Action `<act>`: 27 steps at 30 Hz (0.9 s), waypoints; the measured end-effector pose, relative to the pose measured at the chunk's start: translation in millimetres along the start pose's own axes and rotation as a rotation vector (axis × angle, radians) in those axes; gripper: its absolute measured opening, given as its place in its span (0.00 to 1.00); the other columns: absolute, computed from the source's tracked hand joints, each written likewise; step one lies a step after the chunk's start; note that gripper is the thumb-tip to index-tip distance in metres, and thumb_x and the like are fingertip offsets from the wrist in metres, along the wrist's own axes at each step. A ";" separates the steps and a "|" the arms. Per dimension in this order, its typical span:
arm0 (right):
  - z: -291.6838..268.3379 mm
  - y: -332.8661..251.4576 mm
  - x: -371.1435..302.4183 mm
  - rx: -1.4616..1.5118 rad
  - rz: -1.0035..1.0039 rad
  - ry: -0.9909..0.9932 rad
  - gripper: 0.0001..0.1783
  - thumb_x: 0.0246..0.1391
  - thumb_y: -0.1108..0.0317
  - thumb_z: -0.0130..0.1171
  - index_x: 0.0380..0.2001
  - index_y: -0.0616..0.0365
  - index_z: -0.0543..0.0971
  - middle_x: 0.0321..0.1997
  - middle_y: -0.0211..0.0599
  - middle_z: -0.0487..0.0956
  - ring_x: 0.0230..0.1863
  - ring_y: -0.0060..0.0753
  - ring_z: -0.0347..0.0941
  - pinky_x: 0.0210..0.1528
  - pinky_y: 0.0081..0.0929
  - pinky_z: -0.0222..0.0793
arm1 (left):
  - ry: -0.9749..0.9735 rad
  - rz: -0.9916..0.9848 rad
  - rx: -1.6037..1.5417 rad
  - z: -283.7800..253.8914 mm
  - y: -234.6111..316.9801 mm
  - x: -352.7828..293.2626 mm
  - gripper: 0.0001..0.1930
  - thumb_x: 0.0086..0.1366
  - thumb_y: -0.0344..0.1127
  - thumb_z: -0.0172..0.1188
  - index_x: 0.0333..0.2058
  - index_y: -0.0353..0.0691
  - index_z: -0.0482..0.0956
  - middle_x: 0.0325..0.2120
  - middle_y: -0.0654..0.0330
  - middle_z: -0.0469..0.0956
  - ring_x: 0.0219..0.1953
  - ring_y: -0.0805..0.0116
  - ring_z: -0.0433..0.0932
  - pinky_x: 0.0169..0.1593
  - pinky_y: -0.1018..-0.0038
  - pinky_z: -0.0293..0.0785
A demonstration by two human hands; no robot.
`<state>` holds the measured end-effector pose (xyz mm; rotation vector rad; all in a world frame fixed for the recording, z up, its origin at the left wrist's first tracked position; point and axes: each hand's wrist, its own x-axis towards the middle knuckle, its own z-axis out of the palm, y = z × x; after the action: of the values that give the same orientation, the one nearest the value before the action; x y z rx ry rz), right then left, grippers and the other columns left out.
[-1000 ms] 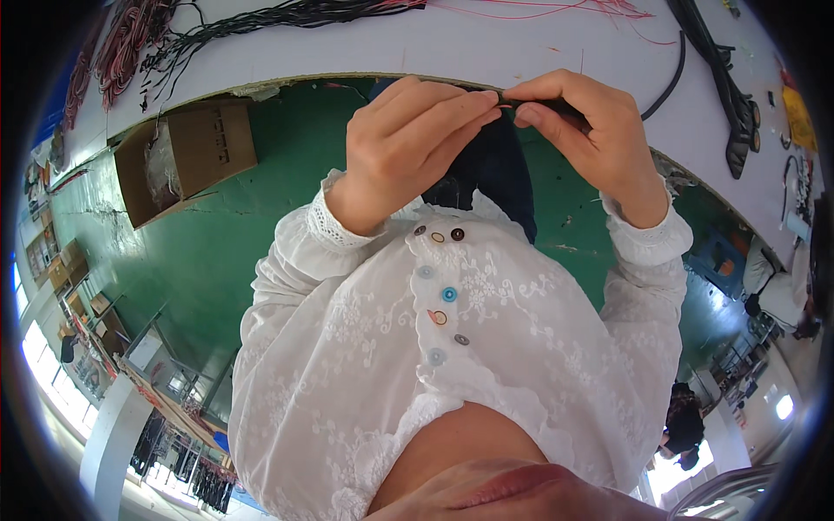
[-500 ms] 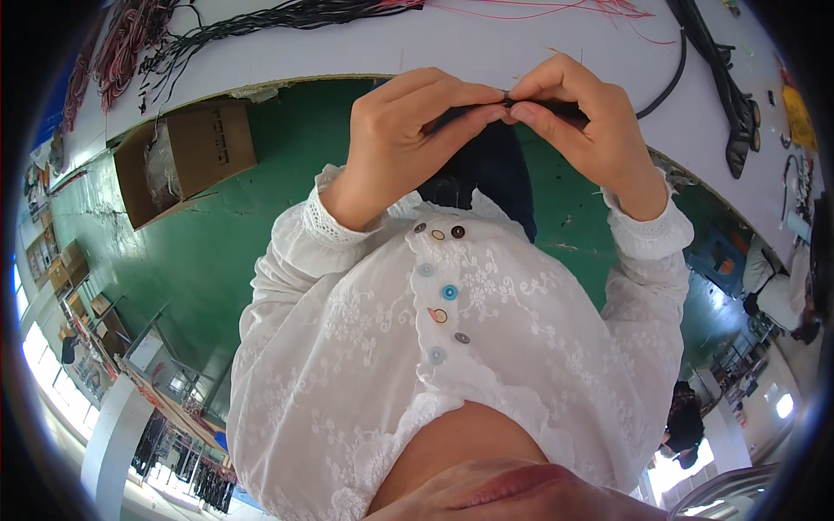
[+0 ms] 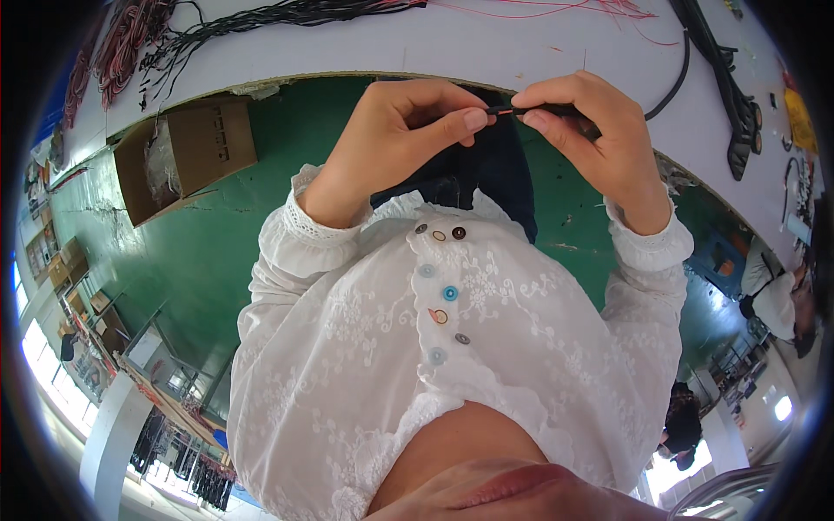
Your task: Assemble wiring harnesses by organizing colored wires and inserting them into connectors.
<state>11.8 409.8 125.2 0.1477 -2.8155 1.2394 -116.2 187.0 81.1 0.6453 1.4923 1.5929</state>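
Between my hands, just off the table's front edge, stretches a thin black cable [image 3: 506,111] with a short orange-red stretch showing. My left hand [image 3: 391,132] pinches its left end between thumb and forefinger, the other fingers curled under. My right hand [image 3: 606,130] grips the cable from the other side, thumb below and forefinger above. Part of the cable disappears inside the right palm. Beyond that hand a black cable [image 3: 677,91] curves up over the table; whether it is the same piece is hidden.
The white table [image 3: 486,52] curves across the top. Black wires [image 3: 261,24] and red-brown wire bundles [image 3: 130,52] lie at the far left, thin red wires [image 3: 599,9] at the back. A thick black harness [image 3: 721,82] lies right. A cardboard box [image 3: 208,143] stands on the green floor.
My fingertips have drawn slightly apart, baring a short piece of cable with orange-red on it. The left hand has shifted left and turned; the right has moved slightly down and right.
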 end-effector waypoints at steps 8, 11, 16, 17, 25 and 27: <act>12.0 -2.5 1.7 0.075 0.062 0.156 0.08 0.59 0.71 0.68 0.42 0.57 0.84 0.33 0.30 0.82 0.30 0.23 0.72 0.31 0.20 0.67 | 0.156 0.269 0.404 5.1 8.2 -5.6 0.07 0.62 0.27 0.71 0.40 0.36 0.89 0.28 0.62 0.84 0.29 0.79 0.76 0.31 0.81 0.70; 11.8 -2.1 1.9 -0.021 0.028 0.138 0.09 0.59 0.74 0.68 0.43 0.61 0.85 0.35 0.32 0.82 0.31 0.18 0.73 0.31 0.17 0.67 | 0.228 0.422 0.572 11.2 5.9 -4.8 0.09 0.58 0.25 0.73 0.38 0.38 0.90 0.27 0.62 0.83 0.28 0.74 0.75 0.30 0.78 0.69; 13.3 -2.3 5.2 -0.100 -0.069 0.188 0.09 0.57 0.75 0.69 0.42 0.60 0.85 0.34 0.30 0.81 0.29 0.18 0.71 0.29 0.17 0.63 | 0.321 0.644 0.687 17.2 1.7 -1.1 0.11 0.52 0.24 0.73 0.36 0.39 0.89 0.25 0.61 0.83 0.27 0.66 0.76 0.30 0.74 0.72; 13.2 -1.5 4.5 -0.050 -0.030 0.175 0.09 0.57 0.76 0.68 0.42 0.60 0.85 0.34 0.31 0.81 0.30 0.18 0.72 0.30 0.16 0.65 | 0.334 0.660 0.697 17.6 0.6 0.5 0.11 0.52 0.23 0.73 0.36 0.39 0.89 0.25 0.61 0.83 0.27 0.66 0.77 0.30 0.74 0.72; 12.4 -2.5 -0.4 0.066 0.118 0.168 0.10 0.58 0.76 0.67 0.44 0.60 0.84 0.37 0.32 0.83 0.35 0.21 0.78 0.37 0.17 0.72 | 0.325 0.748 0.707 22.8 8.0 1.8 0.12 0.51 0.22 0.73 0.36 0.39 0.89 0.25 0.61 0.82 0.27 0.66 0.76 0.30 0.73 0.72; 12.6 0.0 6.2 0.092 0.009 0.167 0.10 0.58 0.74 0.67 0.43 0.59 0.84 0.38 0.32 0.83 0.35 0.24 0.78 0.35 0.19 0.72 | 0.379 0.679 0.787 24.5 11.4 -0.6 0.12 0.51 0.22 0.73 0.36 0.39 0.89 0.25 0.61 0.82 0.27 0.66 0.76 0.30 0.73 0.72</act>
<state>5.3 400.1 117.2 0.0341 -2.6229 1.3171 -98.3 200.4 96.1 1.4719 2.3923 1.6231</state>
